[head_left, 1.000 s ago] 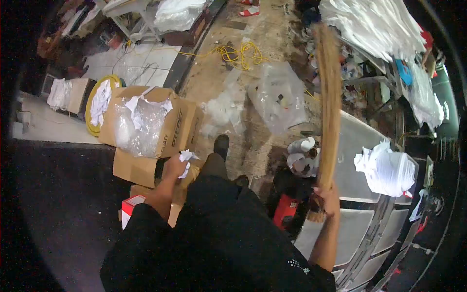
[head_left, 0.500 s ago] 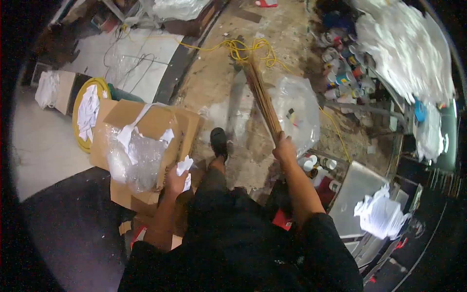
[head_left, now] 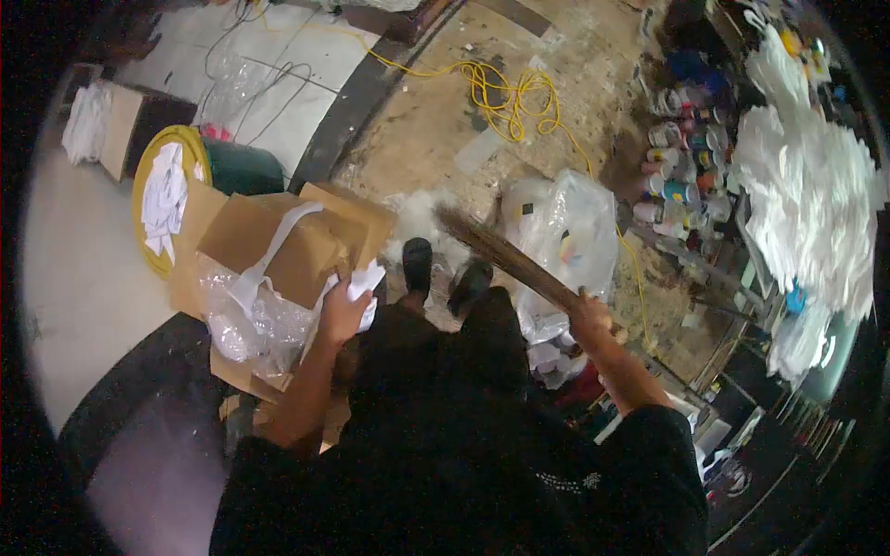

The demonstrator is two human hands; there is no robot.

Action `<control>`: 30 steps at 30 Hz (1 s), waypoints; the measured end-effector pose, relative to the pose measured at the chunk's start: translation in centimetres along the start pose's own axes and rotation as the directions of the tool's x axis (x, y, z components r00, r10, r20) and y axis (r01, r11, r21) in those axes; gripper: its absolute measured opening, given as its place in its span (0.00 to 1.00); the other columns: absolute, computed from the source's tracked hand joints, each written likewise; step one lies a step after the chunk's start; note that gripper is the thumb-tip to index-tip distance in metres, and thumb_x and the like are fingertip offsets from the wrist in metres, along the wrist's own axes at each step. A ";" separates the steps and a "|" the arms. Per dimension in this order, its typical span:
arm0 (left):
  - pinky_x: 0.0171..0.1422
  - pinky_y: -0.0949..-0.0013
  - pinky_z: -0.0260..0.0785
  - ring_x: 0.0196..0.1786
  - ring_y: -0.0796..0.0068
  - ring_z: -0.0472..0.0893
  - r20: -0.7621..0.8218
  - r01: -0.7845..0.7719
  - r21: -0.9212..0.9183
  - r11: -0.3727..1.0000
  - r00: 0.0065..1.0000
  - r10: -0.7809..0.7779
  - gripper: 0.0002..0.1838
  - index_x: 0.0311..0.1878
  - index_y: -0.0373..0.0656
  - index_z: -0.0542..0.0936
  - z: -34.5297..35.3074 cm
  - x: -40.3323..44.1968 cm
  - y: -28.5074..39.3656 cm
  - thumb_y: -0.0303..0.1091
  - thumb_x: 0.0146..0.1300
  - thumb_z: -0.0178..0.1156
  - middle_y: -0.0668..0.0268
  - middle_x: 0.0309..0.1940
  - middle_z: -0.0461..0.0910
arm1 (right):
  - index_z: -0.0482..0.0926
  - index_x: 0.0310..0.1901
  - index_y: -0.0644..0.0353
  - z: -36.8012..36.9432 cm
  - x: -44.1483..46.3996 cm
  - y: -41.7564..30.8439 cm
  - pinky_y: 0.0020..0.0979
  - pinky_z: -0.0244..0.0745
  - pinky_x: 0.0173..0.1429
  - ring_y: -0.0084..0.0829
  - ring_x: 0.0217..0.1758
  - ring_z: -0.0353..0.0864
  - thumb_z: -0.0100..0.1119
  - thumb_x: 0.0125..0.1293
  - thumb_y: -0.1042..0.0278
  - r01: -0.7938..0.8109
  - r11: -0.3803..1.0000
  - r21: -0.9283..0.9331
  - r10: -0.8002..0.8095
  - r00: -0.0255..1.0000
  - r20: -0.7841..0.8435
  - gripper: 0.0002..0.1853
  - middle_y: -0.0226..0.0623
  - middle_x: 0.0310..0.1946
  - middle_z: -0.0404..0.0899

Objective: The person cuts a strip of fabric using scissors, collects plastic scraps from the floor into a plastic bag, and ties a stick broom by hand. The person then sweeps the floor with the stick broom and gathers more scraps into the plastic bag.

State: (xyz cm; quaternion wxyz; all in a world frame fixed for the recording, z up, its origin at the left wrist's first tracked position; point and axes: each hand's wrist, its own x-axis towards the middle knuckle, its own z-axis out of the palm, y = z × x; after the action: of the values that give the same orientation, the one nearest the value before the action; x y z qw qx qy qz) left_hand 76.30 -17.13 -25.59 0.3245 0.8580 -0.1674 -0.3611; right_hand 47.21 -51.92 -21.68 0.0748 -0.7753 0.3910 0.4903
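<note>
My right hand point(head_left: 591, 320) is closed round one end of a stick broom point(head_left: 510, 259), a bundle of thin brown sticks slanting up and left over the floor. Its far end is near my shoes point(head_left: 417, 266). My left hand point(head_left: 343, 310) is closed on crumpled white scraps point(head_left: 369, 278) that look like paper or cloth. It is at the right side of an open cardboard box point(head_left: 264, 236), which holds clear plastic wrap point(head_left: 246, 320) and a white strip point(head_left: 269, 255). Whether those fingers also touch the box, I cannot tell.
A green bin point(head_left: 246, 167) with a yellow rim and white scraps stands beyond the box. Clear plastic bags point(head_left: 579, 232) lie right of the broom. Yellow cable point(head_left: 505, 97) coils on the floor ahead. Several paint cans point(head_left: 672, 190) and white sheets point(head_left: 807, 204) are at right.
The broom has swung lower and flatter, its far end nearer my shoes, and my right hand has moved right and down. A second shoe shows. My left hand still holds the white scraps.
</note>
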 end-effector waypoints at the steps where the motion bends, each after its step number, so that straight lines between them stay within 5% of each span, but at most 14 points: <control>1: 0.49 0.59 0.68 0.46 0.50 0.77 -0.012 0.014 -0.006 1.000 1.000 -0.014 0.21 0.46 0.32 0.74 -0.2 0.5 2.0 0.37 0.54 0.61 0.45 0.40 0.78 | 0.66 0.55 0.65 -0.3 -0.1 2.2 0.40 0.76 0.48 0.44 0.50 0.77 0.54 0.57 0.61 0.085 0.992 -0.089 -0.087 0.996 -0.015 0.26 0.48 0.48 0.74; 3: 0.50 0.58 0.67 0.46 0.50 0.77 -0.052 0.050 -0.021 0.998 0.997 -0.051 0.20 0.46 0.32 0.74 -1.5 1.5 6.8 0.37 0.54 0.60 0.44 0.40 0.78 | 0.67 0.54 0.66 -1.9 0.2 4.6 0.38 0.75 0.50 0.45 0.49 0.77 0.56 0.55 0.61 0.177 0.967 -0.184 -0.187 0.982 -0.036 0.26 0.48 0.46 0.75; 7: 0.49 0.54 0.67 0.45 0.47 0.77 -0.254 0.006 -0.013 1.000 0.967 -0.009 0.24 0.48 0.33 0.74 2.1 6.0 -2.3 0.44 0.55 0.59 0.44 0.41 0.77 | 0.70 0.51 0.61 -9.8 0.8 8.4 0.41 0.76 0.49 0.47 0.49 0.77 0.65 0.46 0.62 0.164 0.984 -0.064 -0.166 0.985 -0.039 0.28 0.44 0.45 0.76; 9: 0.49 0.54 0.67 0.45 0.46 0.76 -0.327 -0.024 -0.025 0.999 0.945 0.014 0.26 0.50 0.34 0.73 1.0 6.1 0.0 0.46 0.55 0.59 0.44 0.41 0.76 | 0.62 0.61 0.46 -11.8 4.1 11.6 0.44 0.76 0.44 0.50 0.43 0.79 0.56 0.53 0.66 0.243 0.965 -0.095 -0.256 0.955 -0.150 0.31 0.49 0.43 0.76; 10: 0.51 0.54 0.67 0.47 0.46 0.76 -0.280 0.284 0.106 0.953 0.928 -0.246 0.28 0.52 0.34 0.72 0.1 5.8 0.7 0.47 0.55 0.59 0.44 0.43 0.76 | 0.62 0.61 0.46 -14.2 5.0 12.3 0.44 0.76 0.44 0.50 0.43 0.79 0.56 0.53 0.66 0.258 0.959 -0.114 -0.274 0.948 -0.161 0.31 0.49 0.43 0.76; 12: 0.52 0.54 0.66 0.49 0.47 0.75 -0.271 0.562 0.230 0.794 0.821 -0.503 0.29 0.54 0.34 0.70 -0.8 4.5 4.7 0.47 0.55 0.58 0.44 0.46 0.75 | 0.61 0.62 0.46 -18.8 6.0 13.0 0.44 0.76 0.43 0.52 0.43 0.78 0.58 0.52 0.63 0.283 0.959 -0.026 -0.284 0.949 -0.140 0.32 0.51 0.45 0.75; 14: 0.56 0.55 0.64 0.53 0.47 0.73 -0.230 0.632 -0.077 0.771 0.741 -0.631 0.32 0.56 0.33 0.67 -1.5 2.8 9.3 0.46 0.54 0.59 0.43 0.50 0.72 | 0.61 0.62 0.46 -21.2 9.4 14.7 0.44 0.76 0.42 0.50 0.44 0.79 0.59 0.53 0.62 0.373 0.927 0.021 -0.365 0.917 -0.161 0.33 0.51 0.45 0.76; 17: 0.57 0.56 0.63 0.54 0.48 0.72 -0.358 0.513 -0.029 0.858 0.796 -0.488 0.31 0.56 0.32 0.67 4.3 0.5 -0.3 0.44 0.54 0.59 0.43 0.50 0.72 | 0.63 0.60 0.48 -21.1 15.8 17.0 0.43 0.76 0.40 0.47 0.42 0.79 0.58 0.53 0.62 0.466 0.881 0.076 -0.451 0.879 -0.156 0.31 0.49 0.44 0.76; 21: 0.59 0.59 0.63 0.55 0.50 0.71 -0.392 0.427 -0.093 0.900 0.815 -0.427 0.27 0.54 0.32 0.68 5.3 -1.1 10.9 0.33 0.52 0.60 0.44 0.50 0.72 | 0.71 0.51 0.55 -18.6 30.6 20.8 0.40 0.74 0.36 0.42 0.35 0.78 0.56 0.53 0.63 0.598 0.767 0.233 -0.538 0.797 -0.275 0.22 0.45 0.39 0.77; 23: 0.58 0.58 0.64 0.54 0.52 0.73 -0.334 0.386 0.004 0.923 0.870 -0.362 0.25 0.54 0.33 0.68 3.9 -0.2 18.4 0.30 0.52 0.60 0.46 0.49 0.73 | 0.75 0.47 0.59 -13.1 44.2 25.1 0.39 0.74 0.34 0.40 0.32 0.78 0.55 0.53 0.63 0.782 0.430 0.450 -0.647 0.615 -0.450 0.19 0.42 0.36 0.78; 25: 0.56 0.58 0.64 0.52 0.53 0.74 -0.372 0.399 0.043 0.916 0.857 -0.356 0.25 0.54 0.32 0.68 5.8 -0.2 16.2 0.30 0.52 0.59 0.48 0.47 0.74 | 0.74 0.48 0.60 -21.1 38.4 20.9 0.38 0.74 0.37 0.40 0.35 0.79 0.56 0.52 0.61 0.554 0.788 0.268 -0.474 0.824 -0.308 0.21 0.44 0.38 0.78; 29: 0.54 0.58 0.66 0.48 0.54 0.76 -0.263 0.502 -0.002 0.865 0.834 -0.484 0.23 0.53 0.32 0.70 6.6 0.7 17.1 0.29 0.53 0.58 0.49 0.45 0.76 | 0.72 0.50 0.62 -28.6 37.1 16.5 0.37 0.76 0.42 0.40 0.42 0.79 0.59 0.51 0.56 0.273 0.946 0.177 -0.222 0.939 -0.264 0.26 0.46 0.43 0.77; 30: 0.54 0.58 0.67 0.48 0.54 0.77 -0.295 0.424 -0.109 0.899 0.850 -0.437 0.22 0.53 0.33 0.70 7.4 0.6 14.4 0.30 0.53 0.58 0.49 0.44 0.76 | 0.72 0.50 0.63 -30.1 37.3 15.6 0.36 0.76 0.44 0.40 0.44 0.80 0.60 0.51 0.55 0.210 0.963 0.169 -0.161 0.950 -0.268 0.27 0.47 0.44 0.77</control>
State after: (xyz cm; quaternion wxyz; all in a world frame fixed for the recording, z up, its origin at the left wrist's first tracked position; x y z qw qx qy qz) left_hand 70.56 -31.18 -20.03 0.2749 0.9131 0.0897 -0.2876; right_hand 65.69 -97.52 -32.74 0.1464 -0.8536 0.3687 0.3378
